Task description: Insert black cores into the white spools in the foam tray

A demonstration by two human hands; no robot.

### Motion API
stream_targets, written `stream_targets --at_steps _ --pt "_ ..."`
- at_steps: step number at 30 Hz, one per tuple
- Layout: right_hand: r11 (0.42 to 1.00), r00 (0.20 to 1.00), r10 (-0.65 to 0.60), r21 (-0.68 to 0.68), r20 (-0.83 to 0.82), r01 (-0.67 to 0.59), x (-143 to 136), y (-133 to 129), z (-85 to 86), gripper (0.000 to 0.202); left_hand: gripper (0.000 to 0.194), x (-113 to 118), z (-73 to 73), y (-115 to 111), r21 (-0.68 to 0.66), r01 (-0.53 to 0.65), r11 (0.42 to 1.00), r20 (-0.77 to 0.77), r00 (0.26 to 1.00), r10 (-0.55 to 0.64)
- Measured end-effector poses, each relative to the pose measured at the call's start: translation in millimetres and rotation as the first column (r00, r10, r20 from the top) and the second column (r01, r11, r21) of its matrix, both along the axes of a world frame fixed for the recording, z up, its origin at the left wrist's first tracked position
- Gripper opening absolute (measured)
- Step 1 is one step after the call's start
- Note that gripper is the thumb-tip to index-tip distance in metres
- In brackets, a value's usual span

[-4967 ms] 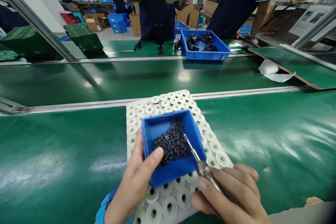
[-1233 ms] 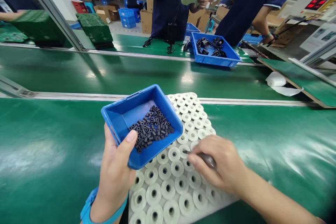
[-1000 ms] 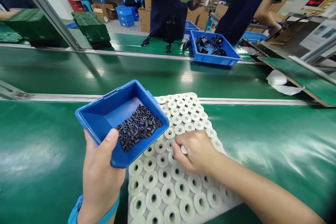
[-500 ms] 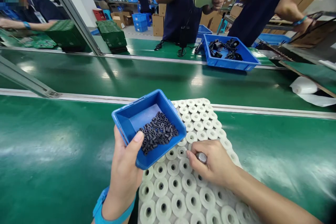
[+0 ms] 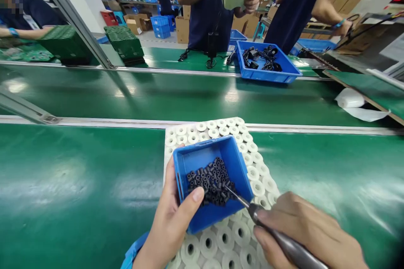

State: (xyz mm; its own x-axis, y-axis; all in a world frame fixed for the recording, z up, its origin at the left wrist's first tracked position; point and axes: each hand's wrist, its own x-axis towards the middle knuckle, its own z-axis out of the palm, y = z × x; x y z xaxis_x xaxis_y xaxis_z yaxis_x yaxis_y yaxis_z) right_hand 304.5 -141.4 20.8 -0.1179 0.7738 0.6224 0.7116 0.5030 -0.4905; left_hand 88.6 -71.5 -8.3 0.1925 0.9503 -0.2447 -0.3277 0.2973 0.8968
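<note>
My left hand [image 5: 172,214] grips a small blue bin [image 5: 197,222] by its near left side, the thumb reaching over the rim. Inside the bin lies a heap of small black cylindrical sleeves [image 5: 211,178] with holes through them. My right hand [image 5: 303,227] is closed around the dark handle of a screwdriver-like tool [image 5: 280,235]. Its thin metal shaft slopes into the bin, and the tip is among the black sleeves. Below the bin stands a board of white round pieces [image 5: 225,239] in rows, each with a central hole; the bin covers its middle.
A green work surface [image 5: 78,189] surrounds the board, with a pale rail [image 5: 120,124] behind it. Farther back are a blue tray of black cables [image 5: 271,75], stacked green boards [image 5: 124,42] and a white roll [image 5: 350,98]. Co-workers stand across the line.
The bin has moved right and nearer, over the middle of the board. My right hand has lifted from the white pieces and drawn back right, bringing the tool's tip into the bin.
</note>
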Motion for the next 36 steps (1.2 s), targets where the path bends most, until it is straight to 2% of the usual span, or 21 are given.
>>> stream_targets --at_steps 5,10,14,19,24,29,36 --pt "0.998 0.998 0.046 0.033 0.038 -0.048 -2 10 -8.3 0.018 0.091 -1 -4.6 -5 0.008 0.007 1.000 -0.103 0.995 -0.006" --pt "1.000 0.994 0.022 -0.002 0.104 -0.022 -6 16 -6.3 0.009 0.090 -1 -6.3 -7 0.061 0.028 0.998 -0.172 0.985 -0.017" --pt "0.998 0.988 -0.015 0.055 0.153 0.007 -12 19 -10.3 0.006 0.085 2 -2.3 -7 0.083 0.025 0.996 -0.220 0.975 -0.006" --pt "0.995 0.985 -0.025 0.099 0.169 0.008 -14 19 -18.3 0.008 0.084 5 0.4 -8 0.068 0.016 0.998 -0.180 0.984 -0.003" --pt "0.998 0.995 -0.008 0.062 0.102 0.001 -7 13 -10.6 0.011 0.089 4 -0.1 -9 0.037 0.009 0.999 -0.191 0.982 -0.001" --pt "0.999 0.991 -0.023 0.027 0.128 0.020 -3 11 -2.6 0.011 0.087 5 2.8 -10 0.041 0.013 0.999 -0.199 0.980 -0.005" --pt "0.998 0.988 -0.051 0.055 0.146 0.043 -7 12 -10.4 0.004 0.087 8 6.9 -12 0.037 0.016 0.999 -0.185 0.983 -0.009"
